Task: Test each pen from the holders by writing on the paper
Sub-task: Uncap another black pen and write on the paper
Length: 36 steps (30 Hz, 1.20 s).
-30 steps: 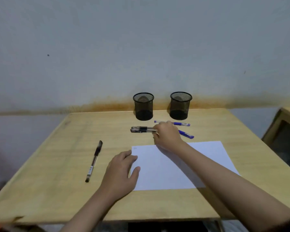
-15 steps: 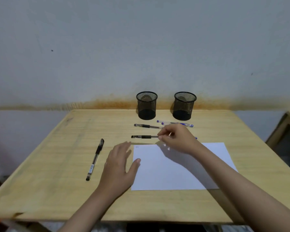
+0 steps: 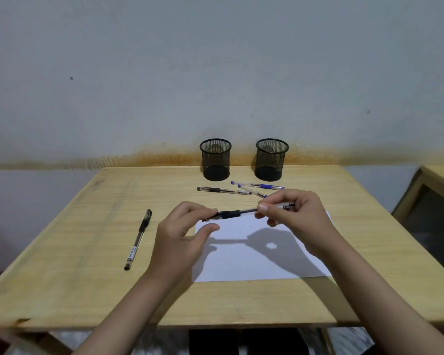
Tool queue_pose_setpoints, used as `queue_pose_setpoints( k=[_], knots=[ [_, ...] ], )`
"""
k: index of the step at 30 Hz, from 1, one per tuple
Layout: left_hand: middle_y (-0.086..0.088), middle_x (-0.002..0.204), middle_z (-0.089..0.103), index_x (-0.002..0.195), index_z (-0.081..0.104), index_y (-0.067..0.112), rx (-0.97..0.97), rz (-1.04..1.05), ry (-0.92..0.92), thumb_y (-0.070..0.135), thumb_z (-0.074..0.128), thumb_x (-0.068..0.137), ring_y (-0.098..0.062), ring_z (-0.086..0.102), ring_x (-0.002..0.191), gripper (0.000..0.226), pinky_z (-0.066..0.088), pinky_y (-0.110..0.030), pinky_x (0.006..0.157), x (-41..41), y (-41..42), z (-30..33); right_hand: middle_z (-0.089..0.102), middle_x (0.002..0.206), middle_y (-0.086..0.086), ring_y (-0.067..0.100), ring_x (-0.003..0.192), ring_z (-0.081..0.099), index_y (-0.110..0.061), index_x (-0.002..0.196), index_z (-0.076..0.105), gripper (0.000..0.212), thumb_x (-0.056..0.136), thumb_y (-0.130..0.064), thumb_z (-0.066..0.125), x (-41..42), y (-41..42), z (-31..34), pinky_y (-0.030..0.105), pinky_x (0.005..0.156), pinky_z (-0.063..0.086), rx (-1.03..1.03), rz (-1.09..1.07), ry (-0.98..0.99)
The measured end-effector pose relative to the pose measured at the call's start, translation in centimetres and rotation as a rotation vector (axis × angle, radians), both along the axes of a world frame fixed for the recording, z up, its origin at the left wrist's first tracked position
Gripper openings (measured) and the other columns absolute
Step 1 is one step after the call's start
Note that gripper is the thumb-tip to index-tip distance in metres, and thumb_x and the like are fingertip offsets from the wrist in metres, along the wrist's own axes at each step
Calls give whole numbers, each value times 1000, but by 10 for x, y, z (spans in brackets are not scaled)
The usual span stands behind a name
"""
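Note:
A black pen (image 3: 237, 213) is held level above the top edge of the white paper (image 3: 256, 262). My right hand (image 3: 296, 216) pinches its barrel, and my left hand (image 3: 182, 234) grips its capped end. Two black mesh holders (image 3: 215, 160) (image 3: 271, 160) stand at the table's back edge and look empty. In front of them lie another black pen (image 3: 223, 190) and two blue pens (image 3: 258, 186) (image 3: 251, 191). A capped black pen (image 3: 138, 239) lies alone on the left of the table.
The wooden table (image 3: 62, 252) stands against a grey wall. A second piece of wooden furniture (image 3: 436, 201) is close on the right, past a narrow gap.
My right hand has lifted a black pen from the table and brought it over the paper. My left hand has risen off the table and taken hold of the pen's other end.

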<state>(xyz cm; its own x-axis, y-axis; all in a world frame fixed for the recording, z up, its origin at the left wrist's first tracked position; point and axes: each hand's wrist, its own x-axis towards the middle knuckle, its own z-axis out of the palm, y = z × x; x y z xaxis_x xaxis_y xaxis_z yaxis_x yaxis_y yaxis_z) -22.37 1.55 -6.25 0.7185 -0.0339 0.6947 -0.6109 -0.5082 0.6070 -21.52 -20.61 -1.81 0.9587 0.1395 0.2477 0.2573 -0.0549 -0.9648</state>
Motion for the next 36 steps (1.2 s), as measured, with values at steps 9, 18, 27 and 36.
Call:
queue_pose_setpoints(
  k=[9,18,27,36],
  knots=[
    [-3,82,66,95,73,5,100,-28,-141,6,70,76,-8,62,78,19,50,-24,67,2,-4,9,71,65,0,13,64,63,-13,77,72,11,84,-6,68,-4,35,-12,25,60,53,74,-23,-46],
    [-9,80,67,87,72,-3,212,-6,-257,-5,67,76,-12,62,75,13,50,-23,65,12,23,22,70,65,-12,4,63,65,-20,76,71,14,81,-7,72,-7,69,-14,17,63,51,78,-89,-236],
    [-9,94,72,97,72,10,-77,594,258,7,63,84,3,59,75,16,45,-10,75,14,151,-6,67,62,-8,14,63,64,-17,71,63,10,80,-17,67,2,33,1,43,67,55,160,-220,-328],
    [-13,102,68,95,73,6,240,708,436,13,63,85,-32,60,95,16,41,-33,73,20,166,-46,67,65,-4,11,65,63,-14,78,66,8,86,-11,67,2,72,-29,33,67,53,39,-85,-141]
  ],
)
